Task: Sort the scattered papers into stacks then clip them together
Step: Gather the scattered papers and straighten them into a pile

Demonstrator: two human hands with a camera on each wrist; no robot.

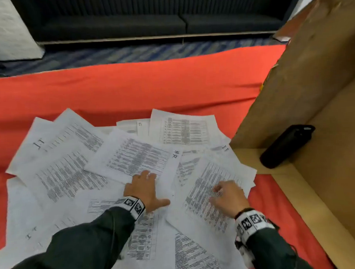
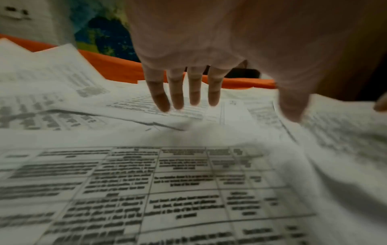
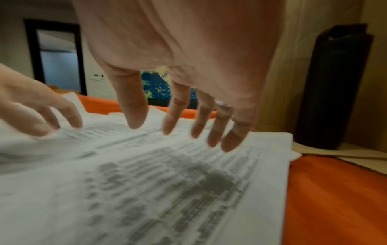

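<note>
Several printed sheets lie scattered and overlapping on an orange-red cloth (image 1: 130,89). My left hand (image 1: 152,189) rests flat, fingers straight, on the near edge of a sheet marked "HR" (image 1: 133,154). In the left wrist view the left hand (image 2: 213,79) has its fingertips (image 2: 178,102) down on the paper. My right hand (image 1: 227,195) hovers with spread fingers over a dense text sheet (image 1: 205,209) at the right. The right wrist view shows the right hand (image 3: 173,129) with tips touching or just above this sheet (image 3: 167,190), gripping nothing. I see no clips.
A big open cardboard box (image 1: 312,89) stands against the papers' right side, with a black bottle (image 1: 285,146) lying inside. Bare cloth stretches behind the papers. Beyond it are patterned carpet, a dark sofa (image 1: 148,20) and a white block (image 1: 10,29) at far left.
</note>
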